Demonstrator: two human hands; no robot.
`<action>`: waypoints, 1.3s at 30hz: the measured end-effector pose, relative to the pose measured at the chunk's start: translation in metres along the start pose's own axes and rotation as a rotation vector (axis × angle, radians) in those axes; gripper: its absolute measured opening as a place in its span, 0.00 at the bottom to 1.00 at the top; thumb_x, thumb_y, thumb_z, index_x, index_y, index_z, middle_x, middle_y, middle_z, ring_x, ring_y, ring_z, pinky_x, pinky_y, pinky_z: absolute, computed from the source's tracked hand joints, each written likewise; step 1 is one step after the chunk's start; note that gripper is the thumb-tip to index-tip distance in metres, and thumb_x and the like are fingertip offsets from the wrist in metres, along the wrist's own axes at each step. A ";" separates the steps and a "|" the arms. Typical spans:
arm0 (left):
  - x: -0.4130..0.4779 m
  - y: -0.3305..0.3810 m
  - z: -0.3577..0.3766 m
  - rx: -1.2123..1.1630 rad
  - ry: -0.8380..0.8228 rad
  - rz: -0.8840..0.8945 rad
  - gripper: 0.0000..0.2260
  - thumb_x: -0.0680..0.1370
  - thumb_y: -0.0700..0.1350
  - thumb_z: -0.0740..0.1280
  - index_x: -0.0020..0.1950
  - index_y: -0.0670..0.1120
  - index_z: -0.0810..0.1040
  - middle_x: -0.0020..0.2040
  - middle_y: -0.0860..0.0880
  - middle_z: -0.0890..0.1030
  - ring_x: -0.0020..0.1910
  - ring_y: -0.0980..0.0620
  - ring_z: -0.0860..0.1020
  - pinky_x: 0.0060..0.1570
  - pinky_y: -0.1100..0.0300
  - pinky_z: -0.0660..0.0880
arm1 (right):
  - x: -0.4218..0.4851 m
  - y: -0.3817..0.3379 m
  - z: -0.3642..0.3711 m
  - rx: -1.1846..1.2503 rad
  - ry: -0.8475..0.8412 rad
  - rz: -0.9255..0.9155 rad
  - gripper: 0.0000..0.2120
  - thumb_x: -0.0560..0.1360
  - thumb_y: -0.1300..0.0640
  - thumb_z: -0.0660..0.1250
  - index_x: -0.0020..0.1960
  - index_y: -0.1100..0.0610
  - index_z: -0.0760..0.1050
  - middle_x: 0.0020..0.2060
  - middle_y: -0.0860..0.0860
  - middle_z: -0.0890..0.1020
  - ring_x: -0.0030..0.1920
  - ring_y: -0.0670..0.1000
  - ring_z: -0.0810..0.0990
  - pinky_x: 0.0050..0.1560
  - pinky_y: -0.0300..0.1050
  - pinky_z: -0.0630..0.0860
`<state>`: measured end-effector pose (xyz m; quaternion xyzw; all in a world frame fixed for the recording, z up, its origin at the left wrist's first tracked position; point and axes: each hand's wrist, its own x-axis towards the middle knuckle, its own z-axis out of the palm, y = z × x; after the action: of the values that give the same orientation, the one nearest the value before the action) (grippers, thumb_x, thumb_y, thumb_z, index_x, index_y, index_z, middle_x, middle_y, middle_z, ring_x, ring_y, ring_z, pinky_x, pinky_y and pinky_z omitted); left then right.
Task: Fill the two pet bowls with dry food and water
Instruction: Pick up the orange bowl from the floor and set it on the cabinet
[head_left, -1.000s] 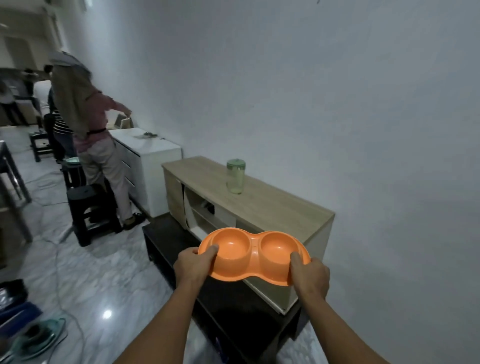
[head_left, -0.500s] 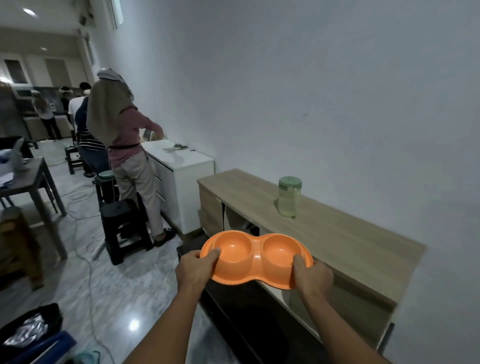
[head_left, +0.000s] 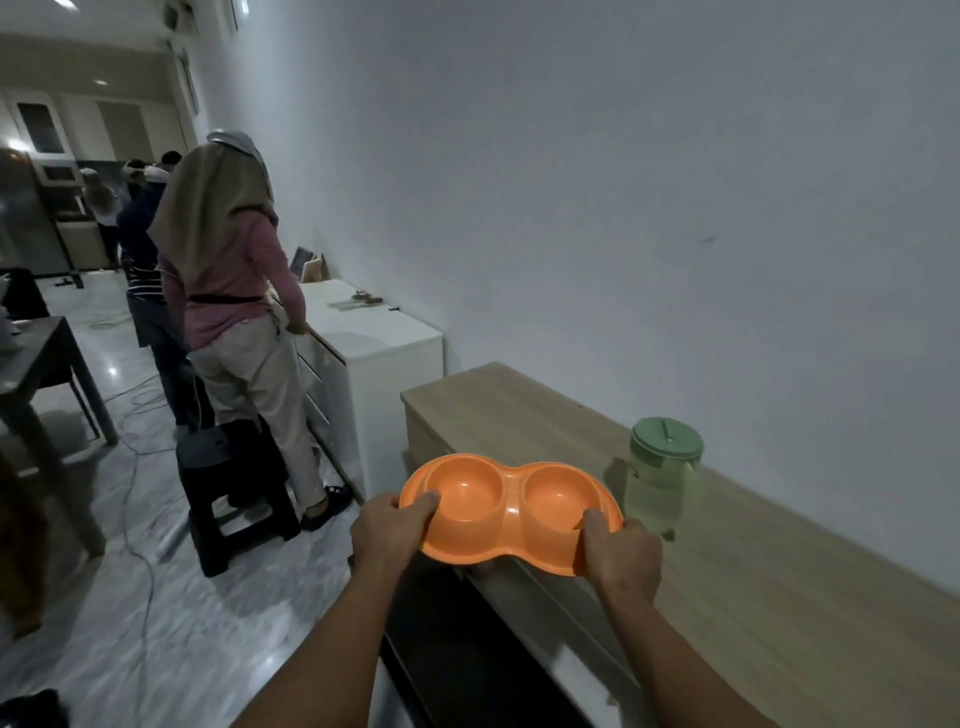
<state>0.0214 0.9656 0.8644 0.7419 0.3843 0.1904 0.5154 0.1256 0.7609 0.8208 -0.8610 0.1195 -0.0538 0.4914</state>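
No brand, label or writing can be read on anything here. One orange double pet bowl (head_left: 511, 512), a single moulded piece with two round wells, both dry and bare, is held level over the front edge of a light wooden cabinet (head_left: 753, 587). The left hand (head_left: 390, 535) clasps its rim at the 9 o'clock end, thumb lying over the lip; the right hand (head_left: 621, 558) clasps the 3 o'clock end the same way, so both hands are closed around the bowl. One clear jug with a green lid (head_left: 664, 475) stands upright on the cabinet top just beside the bowl, at about 2 o'clock from it. At 10 o'clock one white cabinet (head_left: 379, 358) stands against the wall, a person in a pink top (head_left: 234, 291) beside it, and one black plastic stool (head_left: 234, 493) sits on the marble floor below. More people stand farther back, too blurred to count.
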 end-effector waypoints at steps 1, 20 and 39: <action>0.018 0.003 0.005 -0.001 -0.009 -0.002 0.14 0.71 0.56 0.71 0.45 0.46 0.81 0.44 0.46 0.83 0.44 0.47 0.80 0.47 0.53 0.78 | 0.012 -0.004 0.012 -0.009 0.007 0.007 0.31 0.65 0.39 0.57 0.49 0.65 0.78 0.47 0.62 0.79 0.45 0.62 0.78 0.44 0.49 0.74; 0.363 0.041 0.126 0.299 -0.550 0.101 0.18 0.71 0.55 0.71 0.43 0.38 0.82 0.46 0.40 0.83 0.48 0.39 0.81 0.45 0.53 0.75 | 0.130 -0.055 0.216 -0.058 0.395 0.405 0.31 0.62 0.33 0.57 0.44 0.60 0.78 0.42 0.59 0.81 0.38 0.57 0.81 0.43 0.53 0.80; 0.414 0.049 0.208 0.438 -0.701 0.110 0.18 0.72 0.53 0.71 0.52 0.40 0.82 0.48 0.42 0.82 0.42 0.44 0.76 0.39 0.57 0.69 | 0.187 -0.049 0.231 -0.123 0.450 0.547 0.20 0.75 0.44 0.65 0.48 0.64 0.77 0.41 0.58 0.80 0.42 0.58 0.80 0.42 0.48 0.74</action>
<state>0.4428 1.1456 0.7796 0.8733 0.1771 -0.1327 0.4341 0.3622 0.9290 0.7405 -0.7916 0.4539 -0.1010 0.3965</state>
